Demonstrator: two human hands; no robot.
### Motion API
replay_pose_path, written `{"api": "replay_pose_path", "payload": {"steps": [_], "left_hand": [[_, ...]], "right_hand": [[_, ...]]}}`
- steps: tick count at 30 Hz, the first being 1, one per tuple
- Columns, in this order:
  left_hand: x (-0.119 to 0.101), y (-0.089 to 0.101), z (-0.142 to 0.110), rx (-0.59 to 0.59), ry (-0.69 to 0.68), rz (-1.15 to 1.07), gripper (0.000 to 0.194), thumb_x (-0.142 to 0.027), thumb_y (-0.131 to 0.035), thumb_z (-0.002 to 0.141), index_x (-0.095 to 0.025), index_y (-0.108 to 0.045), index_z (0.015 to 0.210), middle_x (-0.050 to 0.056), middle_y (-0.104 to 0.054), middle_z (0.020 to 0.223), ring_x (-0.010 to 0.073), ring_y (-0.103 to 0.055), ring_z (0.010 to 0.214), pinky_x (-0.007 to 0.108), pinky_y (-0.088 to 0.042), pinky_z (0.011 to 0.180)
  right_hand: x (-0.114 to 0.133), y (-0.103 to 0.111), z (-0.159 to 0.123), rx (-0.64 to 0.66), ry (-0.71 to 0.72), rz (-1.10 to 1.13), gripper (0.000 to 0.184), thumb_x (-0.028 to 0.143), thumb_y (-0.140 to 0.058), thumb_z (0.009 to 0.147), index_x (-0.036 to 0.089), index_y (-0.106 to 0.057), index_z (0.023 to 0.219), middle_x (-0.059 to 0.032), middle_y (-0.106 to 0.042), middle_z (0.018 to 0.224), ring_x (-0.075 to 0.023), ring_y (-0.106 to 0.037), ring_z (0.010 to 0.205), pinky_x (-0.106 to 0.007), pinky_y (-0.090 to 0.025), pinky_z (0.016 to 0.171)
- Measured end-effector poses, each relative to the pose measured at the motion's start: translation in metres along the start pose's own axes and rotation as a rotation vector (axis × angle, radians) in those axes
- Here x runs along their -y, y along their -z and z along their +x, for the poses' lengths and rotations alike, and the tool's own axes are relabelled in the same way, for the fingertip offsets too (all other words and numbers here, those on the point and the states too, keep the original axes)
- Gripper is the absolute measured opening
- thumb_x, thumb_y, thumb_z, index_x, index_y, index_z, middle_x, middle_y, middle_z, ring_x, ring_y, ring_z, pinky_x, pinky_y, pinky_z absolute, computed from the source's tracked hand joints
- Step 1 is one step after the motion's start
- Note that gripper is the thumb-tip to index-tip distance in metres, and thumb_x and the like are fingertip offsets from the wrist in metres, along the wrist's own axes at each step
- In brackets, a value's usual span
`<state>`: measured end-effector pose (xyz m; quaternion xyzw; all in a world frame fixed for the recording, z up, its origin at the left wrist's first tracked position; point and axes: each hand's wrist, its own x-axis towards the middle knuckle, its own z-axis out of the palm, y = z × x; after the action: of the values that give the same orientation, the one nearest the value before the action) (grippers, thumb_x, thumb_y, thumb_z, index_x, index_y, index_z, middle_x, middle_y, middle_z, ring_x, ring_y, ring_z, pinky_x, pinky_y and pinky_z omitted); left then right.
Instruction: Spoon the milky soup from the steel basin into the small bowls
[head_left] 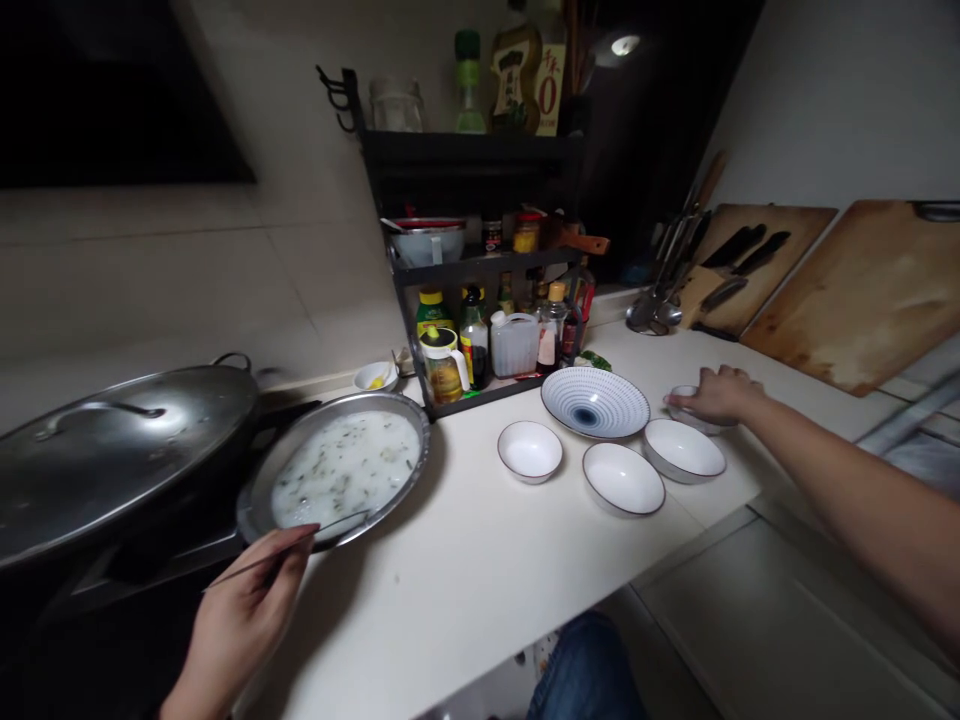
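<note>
My left hand is closed round a thin metal utensil whose tip rests on the near rim of a round metal pan filled with white porridge. My right hand reaches across the counter with its fingers curled over a small white bowl at the far right. Three white bowls stand in front of it: one on the left, one in the middle, one on the right. A blue-patterned plate lies behind them.
A wok with a steel lid sits on the stove at left. A black rack holds sauce bottles and jars against the wall. Cutting boards, knives and ladles lean at the right. A small dish stands beside the rack.
</note>
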<state>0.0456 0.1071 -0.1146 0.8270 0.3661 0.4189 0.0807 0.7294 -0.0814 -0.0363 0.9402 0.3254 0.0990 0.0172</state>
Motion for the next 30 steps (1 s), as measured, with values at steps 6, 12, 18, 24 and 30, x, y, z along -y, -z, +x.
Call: {"api": "replay_pose_path", "payload": {"steps": [6,12,18,24,30], "left_hand": [[-0.004,-0.003,-0.001,-0.001,-0.023,-0.023,0.029,-0.043,-0.058,0.098,-0.02,-0.077,0.098,0.007,-0.082,0.092,0.0206,-0.079,0.079,0.027,-0.064,0.076],[-0.014,-0.001,0.003,-0.022,-0.12,-0.005,0.026,-0.038,-0.06,0.098,-0.019,-0.077,0.097,0.008,-0.082,0.092,0.0215,-0.08,0.08,0.026,-0.064,0.075],[-0.018,0.004,0.003,-0.002,-0.164,-0.027,0.022,-0.033,-0.061,0.098,-0.019,-0.077,0.097,0.007,-0.083,0.094,0.0206,-0.08,0.084,0.025,-0.063,0.077],[-0.014,0.003,0.0,-0.021,-0.131,-0.03,0.024,-0.036,-0.061,0.097,-0.02,-0.078,0.095,0.007,-0.083,0.094,0.022,-0.08,0.083,0.027,-0.064,0.078],[-0.013,0.004,0.001,-0.028,-0.14,-0.029,0.026,-0.036,-0.06,0.097,-0.019,-0.079,0.094,0.008,-0.083,0.092,0.022,-0.08,0.082,0.027,-0.064,0.079]], "right_hand": [[0.118,0.046,-0.086,-0.026,0.582,0.19,0.059,0.057,-0.052,0.1,0.011,-0.068,0.133,-0.0233,-0.067,0.135,-0.0368,-0.06,0.126,-0.043,-0.042,0.11],[0.232,0.04,-0.123,0.341,0.897,0.135,0.139,0.08,-0.081,0.057,0.009,-0.031,0.165,-0.0282,-0.027,0.17,-0.0474,-0.022,0.158,-0.056,-0.018,0.127],[0.261,0.039,-0.121,0.46,0.969,-0.062,0.13,0.063,-0.087,0.051,0.011,-0.04,0.161,-0.0271,-0.053,0.153,-0.0464,-0.046,0.145,-0.058,-0.023,0.125],[0.234,0.044,-0.161,0.452,1.143,0.032,0.125,0.046,-0.085,0.056,0.008,-0.035,0.163,-0.028,-0.049,0.157,-0.0448,-0.044,0.147,-0.059,-0.015,0.129],[0.196,0.047,-0.143,0.51,1.095,0.165,0.129,0.06,-0.089,0.06,0.013,-0.031,0.166,-0.0205,-0.03,0.171,-0.0411,-0.029,0.158,-0.05,-0.022,0.13]]}}
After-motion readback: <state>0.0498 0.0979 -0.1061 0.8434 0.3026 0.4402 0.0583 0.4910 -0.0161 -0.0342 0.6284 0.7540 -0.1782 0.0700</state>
